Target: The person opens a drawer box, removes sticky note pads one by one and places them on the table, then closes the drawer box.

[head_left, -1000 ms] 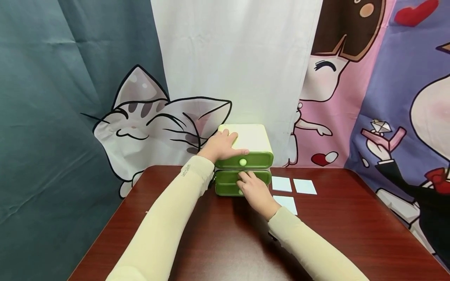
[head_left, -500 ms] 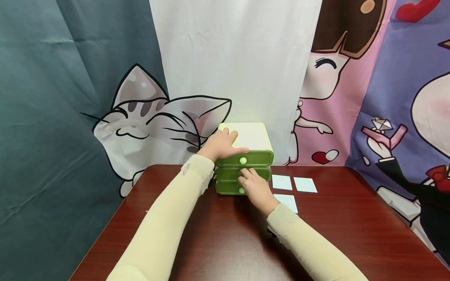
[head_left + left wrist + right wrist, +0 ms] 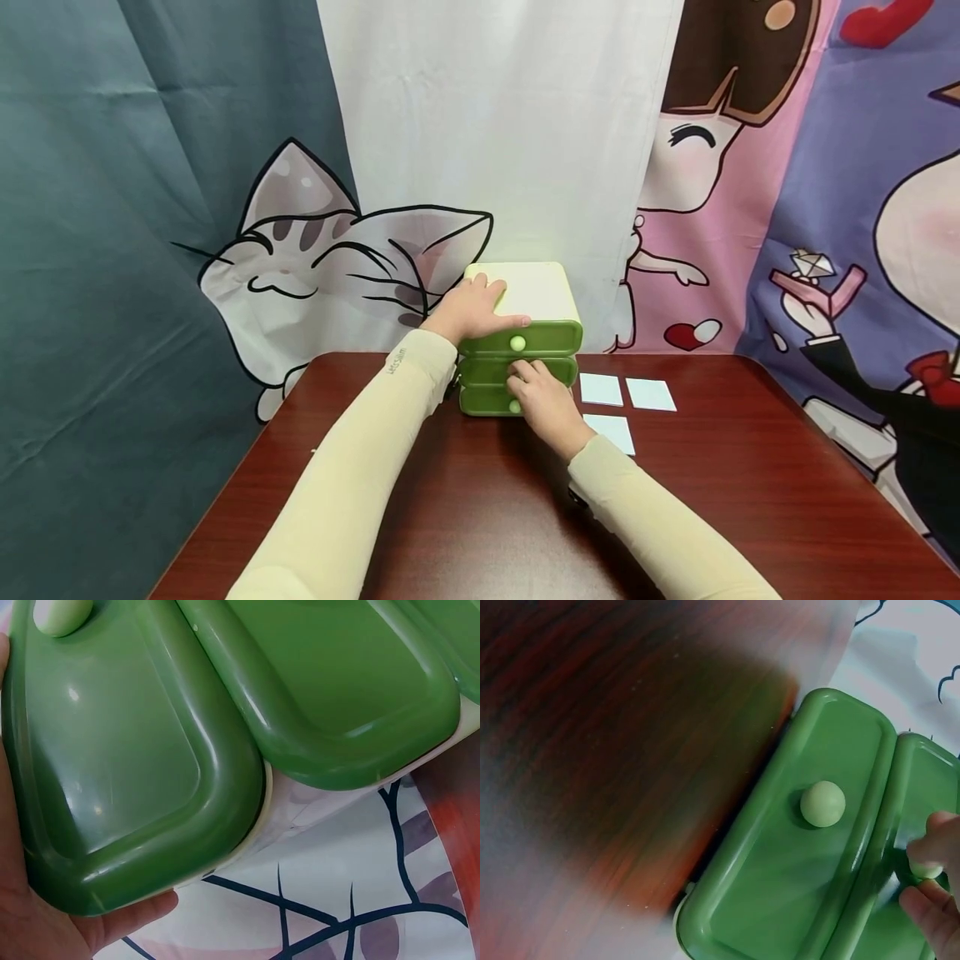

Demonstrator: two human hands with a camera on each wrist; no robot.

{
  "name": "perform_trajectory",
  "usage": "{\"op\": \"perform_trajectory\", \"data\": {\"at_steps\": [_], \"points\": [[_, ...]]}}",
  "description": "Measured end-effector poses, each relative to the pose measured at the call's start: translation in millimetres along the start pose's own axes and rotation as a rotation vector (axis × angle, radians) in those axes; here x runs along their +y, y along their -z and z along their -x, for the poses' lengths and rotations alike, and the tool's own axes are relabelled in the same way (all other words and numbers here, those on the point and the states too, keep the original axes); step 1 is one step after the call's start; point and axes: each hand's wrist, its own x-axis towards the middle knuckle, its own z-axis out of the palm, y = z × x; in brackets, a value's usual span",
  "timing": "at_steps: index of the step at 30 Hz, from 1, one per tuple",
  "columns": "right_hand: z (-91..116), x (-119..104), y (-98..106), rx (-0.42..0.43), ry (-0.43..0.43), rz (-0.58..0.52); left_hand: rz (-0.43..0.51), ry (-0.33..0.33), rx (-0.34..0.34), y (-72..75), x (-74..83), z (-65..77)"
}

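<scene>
A small drawer unit (image 3: 528,287) with a cream top and three green drawer fronts stands at the back of the table. My left hand (image 3: 471,310) rests on its top left corner, fingers spread, thumb along the front edge. In the left wrist view that hand lies around the corner of the top drawer (image 3: 112,750). My right hand (image 3: 543,402) is at the middle drawer (image 3: 483,372), and in the right wrist view its fingers (image 3: 934,911) pinch the pale round knob (image 3: 924,868). Below it, the bottom drawer (image 3: 847,750) has its own knob (image 3: 823,804).
Right of the unit, several white square cards lie on the table: one card (image 3: 601,389) beside the drawers, a second card (image 3: 651,395) further right, and a third card (image 3: 611,433) nearer me. A printed curtain (image 3: 510,125) hangs behind the dark red table (image 3: 450,517).
The middle drawer has slid inward, and the grey strip under the top drawer has gone. My right hand has followed slightly; my left hand stays on the unit.
</scene>
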Motion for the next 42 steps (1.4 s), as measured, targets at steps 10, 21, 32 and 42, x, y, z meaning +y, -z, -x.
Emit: {"op": "perform_trajectory", "data": {"at_steps": [10,21,32,42], "points": [[14,5,2,0.089,0.075,-0.058,-0.008,-0.004,0.004,-0.1,-0.1,1.0],[20,1,-11,-0.139,0.059,0.077,0.006,-0.003,0.005,2.5,1.2,0.7],[16,-6,-22,-0.209,0.184,0.230,0.013,-0.002,0.002,0.8,-0.7,1.0],[15,-6,-31,-0.188,0.277,0.358,0.010,-0.012,0.017,-1.2,-1.6,0.8]]}}
